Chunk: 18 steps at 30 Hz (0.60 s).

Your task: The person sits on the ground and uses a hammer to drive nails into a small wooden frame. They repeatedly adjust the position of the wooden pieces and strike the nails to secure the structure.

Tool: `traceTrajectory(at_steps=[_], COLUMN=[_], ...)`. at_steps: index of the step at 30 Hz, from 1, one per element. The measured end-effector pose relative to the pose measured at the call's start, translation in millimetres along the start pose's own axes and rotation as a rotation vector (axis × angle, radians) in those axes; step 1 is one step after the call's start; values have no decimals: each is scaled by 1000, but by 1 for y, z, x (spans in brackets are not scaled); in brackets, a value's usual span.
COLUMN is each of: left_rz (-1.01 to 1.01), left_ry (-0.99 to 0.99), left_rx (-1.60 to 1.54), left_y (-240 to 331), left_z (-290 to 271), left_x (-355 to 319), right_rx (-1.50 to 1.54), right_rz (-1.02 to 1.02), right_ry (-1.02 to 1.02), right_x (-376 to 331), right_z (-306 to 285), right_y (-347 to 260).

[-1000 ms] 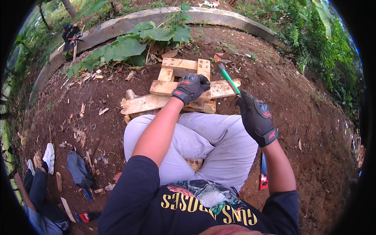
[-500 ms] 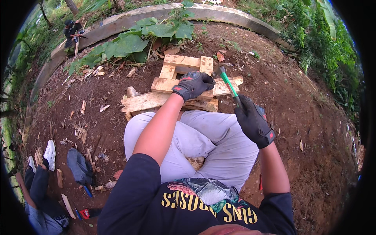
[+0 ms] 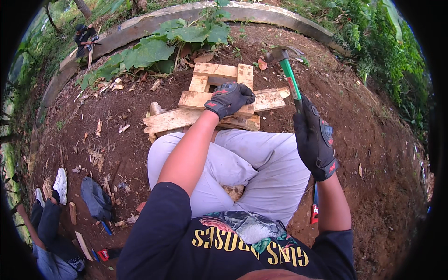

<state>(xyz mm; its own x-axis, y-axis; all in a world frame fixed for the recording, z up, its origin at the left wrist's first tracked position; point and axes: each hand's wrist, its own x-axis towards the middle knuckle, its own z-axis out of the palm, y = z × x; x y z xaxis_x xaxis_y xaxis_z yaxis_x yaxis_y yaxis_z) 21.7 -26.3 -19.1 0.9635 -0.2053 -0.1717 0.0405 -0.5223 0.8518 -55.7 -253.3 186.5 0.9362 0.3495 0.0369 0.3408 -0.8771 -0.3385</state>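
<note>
Reddish-brown bare soil [image 3: 373, 191] makes up the working ground, strewn on the left with pale wood chips [image 3: 96, 159] and offcuts. It is an outdoor plot: a low, weathered wall [image 3: 261, 14] curves across the far side, broad-leaved vine foliage [image 3: 149, 52] sprawls before it, and dense green shrubs [image 3: 373, 51] crowd the right edge.

Ahead of the person's crossed legs in light grey trousers [image 3: 275, 172] sits a small rectangular frame of rough timber [image 3: 214, 70], raised on other wood, with a slanting board [image 3: 170, 120] beneath it to the left and another board end [image 3: 270, 100] jutting out right.

The gloved left hand [image 3: 228, 99] rests at the frame's near right part, fingers drawn narrowly together; whether they pinch anything cannot be told. The gloved right hand [image 3: 313, 140] is wrapped around the grip of a green-handled claw hammer [image 3: 290, 77], its head raised, apart from the timber.

A red-handled saw [image 3: 314, 212] lies beside the right forearm. At lower left are a grey cloth bundle [image 3: 95, 198] and a seated person's white shoe [image 3: 60, 185]; a co-worker [image 3: 84, 39] in dark clothes is near the wall, upper left.
</note>
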Motion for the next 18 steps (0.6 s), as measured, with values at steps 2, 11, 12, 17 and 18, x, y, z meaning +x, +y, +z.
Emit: traceTrajectory(at_steps=[2, 11, 12, 17, 18], left_rz=[-2, 135, 150, -170, -166], left_ry=[-11, 8, 36, 259, 261], left_rx=[-31, -86, -144, 447, 499], left_y=[5, -11, -9, 2, 1], left_z=[1, -19, -20, -6, 3], left_x=[2, 4, 2, 4, 0], right_rx=[-23, 98, 133, 4, -34], right_rz=[-76, 192, 209, 23, -5], right_ry=[115, 83, 72, -214, -193], right_x=[-8, -3, -4, -16, -16], right_z=[21, -9, -8, 8, 8], right_y=[8, -13, -14, 11, 16])
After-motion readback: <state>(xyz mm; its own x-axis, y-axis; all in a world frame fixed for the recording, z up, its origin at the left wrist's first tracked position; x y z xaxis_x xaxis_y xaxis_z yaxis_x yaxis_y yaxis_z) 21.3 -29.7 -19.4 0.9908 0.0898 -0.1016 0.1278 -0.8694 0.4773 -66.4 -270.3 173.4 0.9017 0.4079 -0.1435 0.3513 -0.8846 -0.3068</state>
